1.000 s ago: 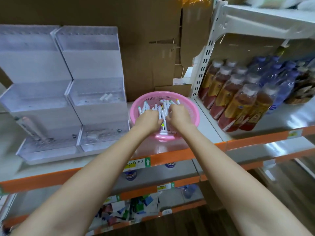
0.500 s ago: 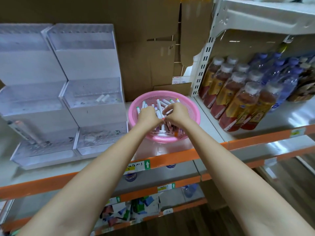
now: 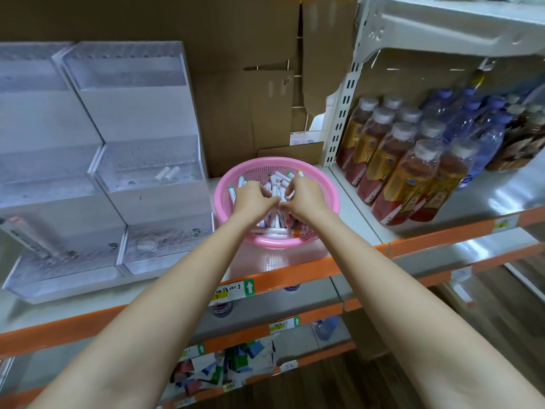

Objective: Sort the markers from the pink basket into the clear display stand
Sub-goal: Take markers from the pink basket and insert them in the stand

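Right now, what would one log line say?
left hand, right hand: in pink basket among markers; grip unclear; clear display stand untouched

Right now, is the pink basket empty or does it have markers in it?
Not empty. A heap of white markers with coloured caps lies inside the pink basket.

Left hand (image 3: 254, 199) and right hand (image 3: 305, 199) grasp markers (image 3: 275, 184) inside pink basket (image 3: 278, 242).
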Available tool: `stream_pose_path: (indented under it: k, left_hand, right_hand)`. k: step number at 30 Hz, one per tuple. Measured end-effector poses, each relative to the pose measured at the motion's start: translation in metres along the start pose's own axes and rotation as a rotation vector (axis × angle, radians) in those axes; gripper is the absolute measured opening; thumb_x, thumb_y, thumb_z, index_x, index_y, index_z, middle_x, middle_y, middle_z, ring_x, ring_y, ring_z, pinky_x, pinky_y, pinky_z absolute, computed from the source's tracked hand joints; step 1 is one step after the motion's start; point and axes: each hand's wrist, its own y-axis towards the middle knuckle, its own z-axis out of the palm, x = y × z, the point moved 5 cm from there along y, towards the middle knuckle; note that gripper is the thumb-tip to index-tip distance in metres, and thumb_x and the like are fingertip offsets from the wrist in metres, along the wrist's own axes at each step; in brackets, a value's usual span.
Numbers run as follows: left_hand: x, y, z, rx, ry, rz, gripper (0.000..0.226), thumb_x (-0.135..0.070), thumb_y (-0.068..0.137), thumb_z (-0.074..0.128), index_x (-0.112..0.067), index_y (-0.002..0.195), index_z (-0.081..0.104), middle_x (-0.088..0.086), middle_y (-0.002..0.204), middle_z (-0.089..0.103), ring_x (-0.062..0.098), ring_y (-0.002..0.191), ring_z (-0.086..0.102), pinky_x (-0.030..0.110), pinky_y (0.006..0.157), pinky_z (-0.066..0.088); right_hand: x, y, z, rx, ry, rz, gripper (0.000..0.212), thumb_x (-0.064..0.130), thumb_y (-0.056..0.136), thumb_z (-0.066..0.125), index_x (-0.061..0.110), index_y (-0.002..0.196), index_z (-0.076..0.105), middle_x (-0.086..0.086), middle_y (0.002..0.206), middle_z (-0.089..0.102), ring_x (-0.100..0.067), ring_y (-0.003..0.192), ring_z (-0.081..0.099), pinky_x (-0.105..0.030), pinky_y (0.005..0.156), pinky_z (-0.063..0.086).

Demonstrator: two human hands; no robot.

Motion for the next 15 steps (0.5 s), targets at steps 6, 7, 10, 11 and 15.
stream_pose_path:
  k: [6,7,10,11,15]
  left_hand:
    - [-0.005,0.003,0.002,0.002,0.022,-0.017,0.019,-0.012,0.079,0.06,-0.004,0.062,0.062,0.012,0.056,0.047,0.021,0.055,0.038,0.029,0.054,0.031]
    - [-0.006,0.003,0.002,-0.008,-0.011,-0.025,0.015,-0.011,0.079,0.057,-0.007,0.065,0.06,0.012,0.059,0.048,0.021,0.057,0.041,0.03,0.056,0.033]
    - [-0.006,0.005,-0.001,-0.053,-0.198,-0.058,0.009,-0.005,0.082,0.052,-0.01,0.078,0.059,0.01,0.069,0.055,0.022,0.064,0.048,0.032,0.064,0.043]
    - [-0.006,0.004,-0.002,-0.069,-0.251,-0.061,0.009,-0.005,0.085,0.052,-0.009,0.086,0.06,0.008,0.077,0.059,0.023,0.07,0.053,0.033,0.069,0.047]
    - [-0.013,-0.003,-0.015,-0.152,-0.343,0.049,0.03,-0.005,0.088,0.054,-0.01,0.118,0.055,0.002,0.095,0.059,0.019,0.088,0.06,0.04,0.081,0.054]
  right_hand:
    - [-0.004,0.002,0.003,0.146,0.123,0.029,0.019,-0.001,0.073,0.072,0.012,0.086,0.065,-0.014,0.091,0.065,-0.028,0.086,0.065,-0.031,0.067,0.051]
    - [-0.004,0.003,0.003,0.138,0.15,0.029,0.022,-0.001,0.073,0.072,0.014,0.084,0.062,-0.016,0.095,0.065,-0.026,0.083,0.063,-0.03,0.065,0.05]
    - [-0.003,0.001,-0.002,0.058,0.207,0.009,0.041,-0.002,0.071,0.072,0.014,0.104,0.055,-0.015,0.096,0.063,-0.031,0.087,0.063,-0.038,0.07,0.051]
    - [-0.001,-0.001,-0.005,0.031,0.226,-0.007,0.05,-0.004,0.071,0.069,0.013,0.115,0.052,-0.014,0.094,0.062,-0.032,0.088,0.063,-0.041,0.071,0.052]
    - [0.011,-0.013,-0.024,-0.04,0.277,-0.111,0.063,-0.008,0.074,0.058,0.02,0.131,0.049,-0.002,0.081,0.06,-0.018,0.073,0.06,-0.026,0.059,0.051]
